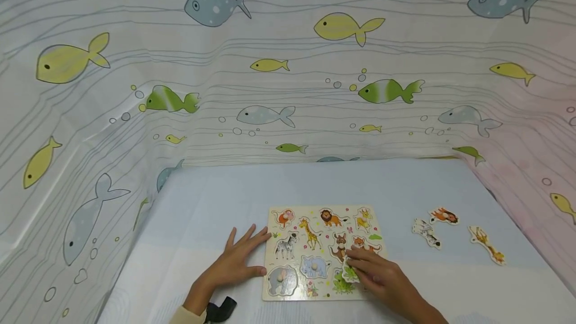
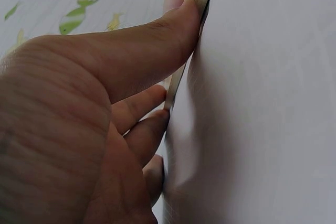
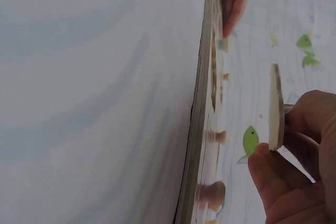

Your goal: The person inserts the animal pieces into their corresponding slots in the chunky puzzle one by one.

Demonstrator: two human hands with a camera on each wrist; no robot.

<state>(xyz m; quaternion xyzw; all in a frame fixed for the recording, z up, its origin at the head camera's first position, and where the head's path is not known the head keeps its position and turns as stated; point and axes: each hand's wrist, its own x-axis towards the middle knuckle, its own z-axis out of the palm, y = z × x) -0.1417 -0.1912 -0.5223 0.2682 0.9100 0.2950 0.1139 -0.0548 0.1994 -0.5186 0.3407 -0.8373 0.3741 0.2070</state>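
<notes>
A wooden animal puzzle board (image 1: 306, 211) lies on the table in the head view. My left hand (image 1: 237, 260) rests at its left side with fingers spread; in the left wrist view the thumb (image 2: 181, 19) and fingertips touch the board's edge (image 2: 176, 85). My right hand (image 1: 382, 280) pinches a green puzzle piece (image 1: 349, 271) over the lower right of the board, near the printed green animal. In the right wrist view this piece (image 3: 276, 109) stands apart from the board, a thumb and fingers behind and below it. The fingers partly cover its picture.
Right of the board lie three loose pieces: a zebra (image 1: 427, 234), a giraffe (image 1: 487, 246) and an orange-brown animal (image 1: 444, 215). A knobbed grey elephant piece (image 1: 282, 284) and a blue animal piece (image 1: 314, 267) sit on the board. A black object (image 1: 221, 310) is by the left wrist.
</notes>
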